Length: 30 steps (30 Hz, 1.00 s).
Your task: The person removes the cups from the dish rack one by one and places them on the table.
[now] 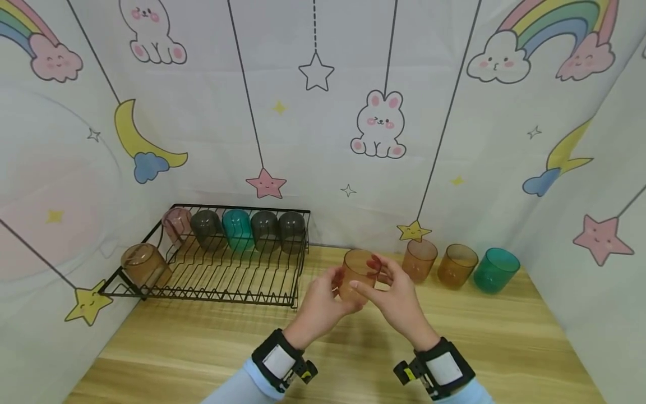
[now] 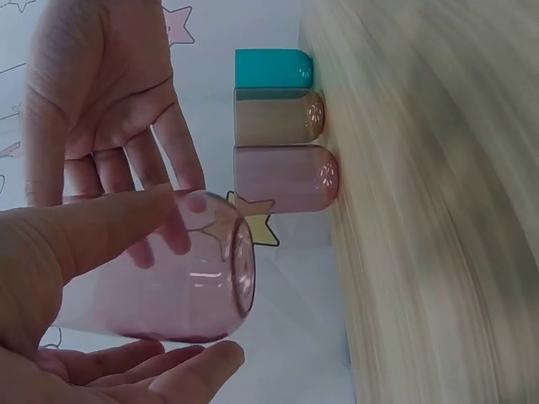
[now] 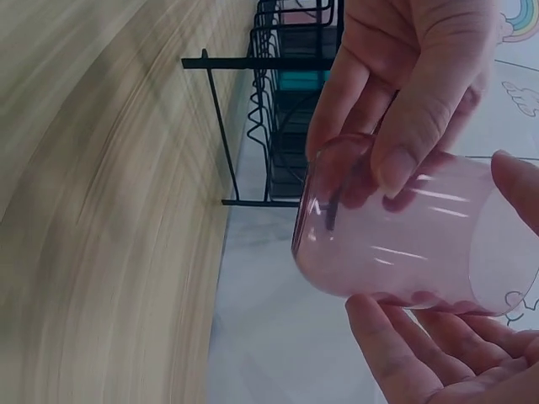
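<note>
A clear pink glass tumbler (image 1: pixel 359 266) stands upright in the air above the table, mouth up, held between both hands. My left hand (image 1: pixel 319 306) grips its left side; in the left wrist view its thumb lies across the tumbler (image 2: pixel 185 290), with the fingers on the other side. From the right, my right hand (image 1: pixel 398 303) holds the same tumbler, thumb on the near side and fingers round the far side near the rim. The right wrist view shows the rounded base of the tumbler (image 3: pixel 396 240) toward the table.
To the left, a black wire dish rack (image 1: pixel 217 297) holds several upside-down tumblers: a pink, a teal (image 1: pixel 238 227), several grey, and an amber one (image 1: pixel 146 268) at front left. Pink (image 1: pixel 420 262), amber (image 1: pixel 457 268) and teal (image 1: pixel 497 272) tumblers stand upright at the back right, by the wall.
</note>
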{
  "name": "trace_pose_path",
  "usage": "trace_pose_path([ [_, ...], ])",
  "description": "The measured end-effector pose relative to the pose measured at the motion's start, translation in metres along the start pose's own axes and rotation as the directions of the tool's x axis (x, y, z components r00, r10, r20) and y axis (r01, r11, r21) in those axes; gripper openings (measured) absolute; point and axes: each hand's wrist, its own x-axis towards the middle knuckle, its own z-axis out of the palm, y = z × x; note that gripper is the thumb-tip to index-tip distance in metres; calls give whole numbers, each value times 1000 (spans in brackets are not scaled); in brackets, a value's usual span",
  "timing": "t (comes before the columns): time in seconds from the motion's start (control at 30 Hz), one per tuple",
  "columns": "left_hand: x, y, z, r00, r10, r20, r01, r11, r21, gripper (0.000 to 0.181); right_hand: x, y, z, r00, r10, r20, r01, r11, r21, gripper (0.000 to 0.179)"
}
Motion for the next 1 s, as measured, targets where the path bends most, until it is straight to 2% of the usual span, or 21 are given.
trace_pose_path([
  [0.33, -1, -1, -9, 997, -21, -73, 35, 978, 203, 78, 18, 11, 0, 994, -8, -106, 3, 999, -52, 85],
  [0.47, -3, 0, -10, 996, 5, -90, 18, 966, 257, 75, 28, 21, 2, 987, -6, -163, -2, 999, -50, 85],
  [0.6, -4, 0, -11, 994, 62, -92, -30, 951, 309, 73, 41, 36, 4, 979, 8, -205, -21, 998, -64, 84],
  [0.7, -6, 1, -11, 990, 119, -82, -80, 925, 371, 72, 51, 46, 5, 973, 15, -229, -39, 994, -101, 83],
  [0.83, -11, 3, -11, 979, 195, -54, -149, 874, 463, 70, 63, 59, 5, 964, 15, -266, -54, 989, -140, 81],
  [1.0, -15, 2, -11, 972, 236, -17, -191, 826, 530, 69, 71, 73, 6, 960, 16, -279, -65, 984, -166, 81],
])
